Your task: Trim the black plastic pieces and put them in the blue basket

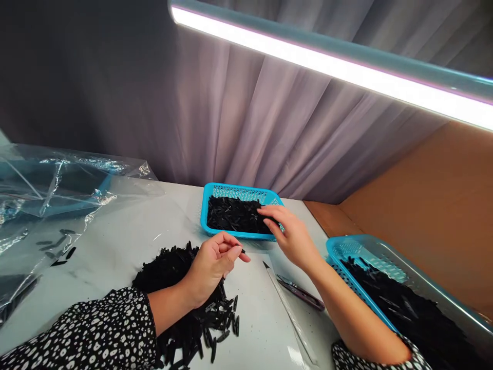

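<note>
My left hand (pixel 210 264) is closed, thumb against fingers, on a small dark piece (pixel 242 250) whose end shows past the fingertips. Beneath and beside that wrist spreads a heap of small, narrow black pieces (pixel 164 272), with stray ones along its front edge. My right hand (pixel 290 236) is at the right end of a blue perforated basket (pixel 204 210) filled with similar black pieces (pixel 233 213). Its thumb and fingers are apart, and nothing shows between them. The fingertips are over the contents; whether they touch is unclear.
A pen-like craft knife (pixel 288 308) and dark-handled thread snips (pixel 302 294) lie right of centre. Another blue basket (pixel 339 257) with black pieces stands at right. Clear plastic sheeting (pixel 77 205) covers the left side. A bright tube lamp (pixel 327 67) hangs above.
</note>
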A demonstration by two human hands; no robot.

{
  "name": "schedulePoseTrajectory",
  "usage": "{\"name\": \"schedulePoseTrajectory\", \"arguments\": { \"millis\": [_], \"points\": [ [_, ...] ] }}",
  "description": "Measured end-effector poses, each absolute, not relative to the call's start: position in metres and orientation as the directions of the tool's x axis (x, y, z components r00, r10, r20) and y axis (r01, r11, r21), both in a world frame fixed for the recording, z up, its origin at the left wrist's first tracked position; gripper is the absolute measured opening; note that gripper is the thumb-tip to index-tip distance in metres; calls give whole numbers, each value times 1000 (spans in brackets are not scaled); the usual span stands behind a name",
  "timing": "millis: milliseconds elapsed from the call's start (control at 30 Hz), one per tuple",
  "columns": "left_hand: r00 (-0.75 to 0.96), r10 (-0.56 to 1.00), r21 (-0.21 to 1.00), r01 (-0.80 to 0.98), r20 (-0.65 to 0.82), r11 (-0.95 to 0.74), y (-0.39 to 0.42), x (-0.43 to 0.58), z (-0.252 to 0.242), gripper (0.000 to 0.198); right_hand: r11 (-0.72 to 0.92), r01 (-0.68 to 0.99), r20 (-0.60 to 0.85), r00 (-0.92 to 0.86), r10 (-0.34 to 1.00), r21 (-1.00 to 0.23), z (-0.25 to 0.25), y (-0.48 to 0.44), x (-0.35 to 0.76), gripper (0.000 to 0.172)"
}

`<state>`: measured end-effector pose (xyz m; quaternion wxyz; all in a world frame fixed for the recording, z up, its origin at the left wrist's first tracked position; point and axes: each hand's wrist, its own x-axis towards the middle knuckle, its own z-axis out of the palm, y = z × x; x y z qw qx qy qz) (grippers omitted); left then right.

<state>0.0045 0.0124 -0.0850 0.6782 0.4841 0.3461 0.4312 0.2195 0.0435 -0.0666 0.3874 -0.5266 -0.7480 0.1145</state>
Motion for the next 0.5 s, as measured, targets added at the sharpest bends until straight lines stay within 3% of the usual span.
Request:
{"name": "schedulePoseTrajectory", "arguments": {
  "millis": [67,100,133,200,333,400,500],
  "points": [
    [398,916,952,-261,-44,159,12,5,-84,31,396,784,349,-244,905,-479,-68,22,220,15],
    [402,914,953,-257,-46,161,12,5,-83,31,339,832,215,-270,939,-438,-69,10,219,13],
    [404,913,954,-251,-53,166,12,6,-83,32,263,873,105,-241,965,-411,-71,-2,217,9],
    [407,911,954,-242,-68,180,12,6,-82,33,145,921,-52,-175,983,-361,-74,-22,211,16],
    [410,910,948,-261,-63,183,11,6,-80,33,-16,971,-174,-27,984,-239,-76,-40,201,28],
    [413,909,947,-270,-50,175,11,5,-79,32,-64,962,-196,11,980,-266,-75,-44,199,28],
    [419,907,944,-280,-43,174,11,5,-78,33,-85,909,-217,-6,976,-408,-75,-49,199,23]
  ]
}}
